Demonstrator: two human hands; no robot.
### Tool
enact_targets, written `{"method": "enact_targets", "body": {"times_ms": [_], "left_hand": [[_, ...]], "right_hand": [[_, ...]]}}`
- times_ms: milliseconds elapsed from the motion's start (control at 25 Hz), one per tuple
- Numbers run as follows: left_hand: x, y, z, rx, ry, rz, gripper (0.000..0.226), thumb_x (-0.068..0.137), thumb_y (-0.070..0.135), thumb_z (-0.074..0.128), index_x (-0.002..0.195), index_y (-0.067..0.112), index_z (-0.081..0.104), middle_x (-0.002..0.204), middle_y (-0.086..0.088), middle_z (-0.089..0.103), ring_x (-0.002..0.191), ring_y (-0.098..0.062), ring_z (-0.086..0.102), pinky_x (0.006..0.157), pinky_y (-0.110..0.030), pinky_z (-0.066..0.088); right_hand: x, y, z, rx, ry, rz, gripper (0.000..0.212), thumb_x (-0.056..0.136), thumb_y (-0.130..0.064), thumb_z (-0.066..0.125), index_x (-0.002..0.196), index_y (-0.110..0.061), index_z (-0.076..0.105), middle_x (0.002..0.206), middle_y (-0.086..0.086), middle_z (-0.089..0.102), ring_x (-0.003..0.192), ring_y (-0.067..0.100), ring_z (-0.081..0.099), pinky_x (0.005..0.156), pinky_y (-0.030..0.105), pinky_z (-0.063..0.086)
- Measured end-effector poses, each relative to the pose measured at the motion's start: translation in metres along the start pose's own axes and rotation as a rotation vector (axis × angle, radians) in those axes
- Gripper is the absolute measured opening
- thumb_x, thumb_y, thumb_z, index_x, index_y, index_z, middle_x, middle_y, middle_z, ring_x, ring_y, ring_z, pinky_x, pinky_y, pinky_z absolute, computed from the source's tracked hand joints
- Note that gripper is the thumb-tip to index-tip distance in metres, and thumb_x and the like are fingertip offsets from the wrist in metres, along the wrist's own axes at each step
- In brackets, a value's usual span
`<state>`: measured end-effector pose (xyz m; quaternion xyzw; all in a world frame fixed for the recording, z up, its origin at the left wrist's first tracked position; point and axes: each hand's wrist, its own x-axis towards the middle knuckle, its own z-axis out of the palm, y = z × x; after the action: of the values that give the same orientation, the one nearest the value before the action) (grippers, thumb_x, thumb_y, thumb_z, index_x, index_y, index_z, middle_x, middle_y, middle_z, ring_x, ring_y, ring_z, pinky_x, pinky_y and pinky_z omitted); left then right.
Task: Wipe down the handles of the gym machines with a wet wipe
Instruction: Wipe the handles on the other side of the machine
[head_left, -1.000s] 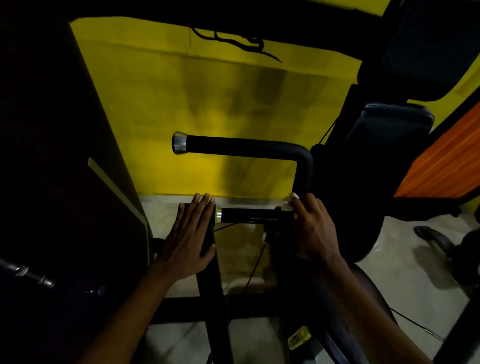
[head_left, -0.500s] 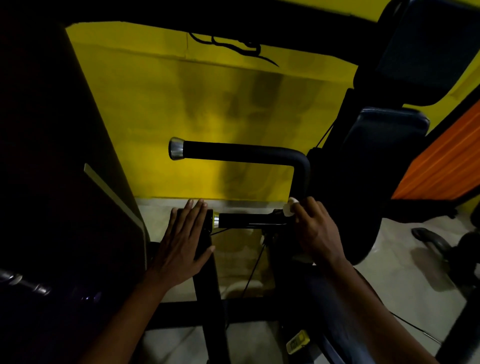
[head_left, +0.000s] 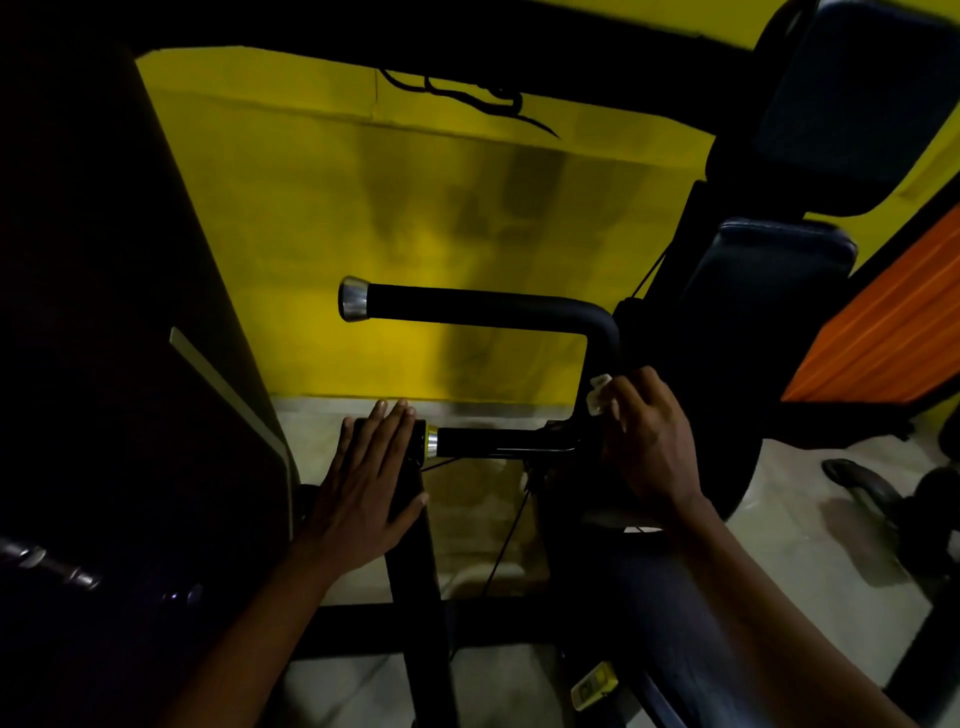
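While the right hand pinches the wet wipe against the bent handle's upright | left hand flat, fingers straight, bracing the frame post | next, likely: slide up toward the capped grip.

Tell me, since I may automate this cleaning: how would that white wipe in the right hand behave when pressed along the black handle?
The wipe looks crumpled in the right hand, so probably limp and light. It likely moulds around the handle's bend, and may bunch rather than slide flat.
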<state>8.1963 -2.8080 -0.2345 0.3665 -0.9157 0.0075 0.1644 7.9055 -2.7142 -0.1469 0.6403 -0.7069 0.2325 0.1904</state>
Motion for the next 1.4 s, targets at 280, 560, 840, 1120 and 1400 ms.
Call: {"method": "enact_targets", "body": {"times_ms": [280, 560, 840, 1120, 1400], "left_hand": [[0.001, 0.0, 0.0, 0.002, -0.013, -0.013, 0.083, 0.088, 0.055, 0.038, 0.151, 0.006, 0.012, 0.159, -0.009, 0.01, 0.147, -0.027, 0.006, 0.119, -0.047, 0.001], [0.0, 0.001, -0.001, -0.014, -0.02, -0.013, 0.083, 0.088, 0.054, 0.038, 0.15, 0.006, 0.012, 0.159, -0.01, 0.011, 0.147, -0.027, 0.006, 0.119, -0.046, 0.0], [0.001, 0.0, -0.001, 0.004, -0.032, -0.016, 0.084, 0.088, 0.056, 0.037, 0.151, 0.006, 0.012, 0.159, -0.01, 0.01, 0.147, -0.027, 0.006, 0.119, -0.046, 0.0], [0.001, 0.0, 0.0, -0.011, -0.021, -0.019, 0.083, 0.088, 0.057, 0.035, 0.151, 0.007, 0.012, 0.159, -0.009, 0.012, 0.147, -0.027, 0.007, 0.119, -0.044, -0.003], [0.001, -0.001, 0.004, -0.033, 0.006, -0.03, 0.084, 0.088, 0.059, 0.032, 0.151, 0.008, 0.01, 0.159, -0.008, 0.012, 0.147, -0.026, 0.006, 0.119, -0.044, -0.003]], "right_hand": [[0.002, -0.001, -0.003, -0.033, -0.023, -0.057, 0.031, 0.077, -0.006, 0.07, 0.106, -0.003, 0.059, 0.096, 0.015, 0.057, 0.076, 0.027, 0.055, 0.056, 0.036, 0.053], [0.017, -0.007, -0.007, -0.054, 0.007, -0.095, 0.03, 0.076, -0.003, 0.069, 0.104, -0.002, 0.059, 0.095, 0.016, 0.056, 0.072, 0.029, 0.052, 0.053, 0.03, 0.045], [0.044, -0.006, -0.014, -0.031, 0.091, -0.045, 0.019, 0.085, -0.008, 0.06, 0.104, -0.004, 0.057, 0.094, 0.016, 0.053, 0.073, 0.026, 0.052, 0.053, 0.036, 0.05], [-0.007, -0.011, 0.008, 0.007, 0.005, -0.048, 0.033, 0.078, -0.004, 0.068, 0.109, -0.002, 0.057, 0.097, 0.015, 0.056, 0.076, 0.028, 0.054, 0.057, 0.034, 0.05], [-0.052, -0.019, 0.027, 0.159, -0.104, 0.114, 0.021, 0.08, -0.006, 0.067, 0.099, -0.005, 0.058, 0.094, 0.01, 0.054, 0.073, 0.022, 0.055, 0.057, 0.032, 0.051]]}}
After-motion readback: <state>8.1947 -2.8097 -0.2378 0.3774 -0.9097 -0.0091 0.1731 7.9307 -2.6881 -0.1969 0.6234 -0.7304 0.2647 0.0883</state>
